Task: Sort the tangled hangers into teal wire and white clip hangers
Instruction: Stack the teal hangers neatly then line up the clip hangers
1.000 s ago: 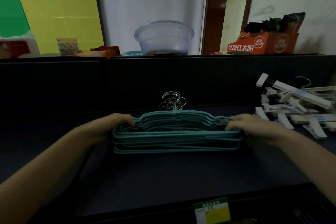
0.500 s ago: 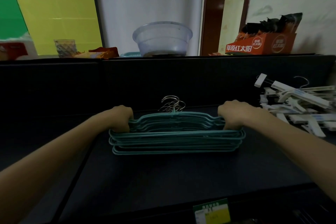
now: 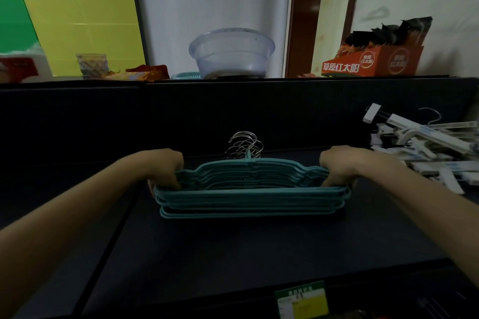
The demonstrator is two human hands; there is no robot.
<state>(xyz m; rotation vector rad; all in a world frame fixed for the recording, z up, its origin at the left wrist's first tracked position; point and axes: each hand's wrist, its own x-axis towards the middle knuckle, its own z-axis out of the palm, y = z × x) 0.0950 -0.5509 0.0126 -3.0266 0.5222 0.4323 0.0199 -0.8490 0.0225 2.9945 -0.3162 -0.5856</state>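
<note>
The sorting looks almost done. The teal hangers [image 3: 251, 189] lie in one neat stack in the middle of the frame. The white hangers [image 3: 425, 147] sit in a messy pile at the right edge. The left hand [image 3: 166, 171] and right hand [image 3: 339, 166] curl round the stack's two ends, holding it.

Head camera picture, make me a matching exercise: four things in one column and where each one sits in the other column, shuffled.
Things
1. teal wire hangers
2. white clip hangers
3. clear bowl
4. orange box

Places
A. up on the ledge, right side
B. stacked at the middle of the dark surface
C. up on the ledge, middle
D. heaped at the far right of the dark surface

Pairs: 1-B, 2-D, 3-C, 4-A
</note>
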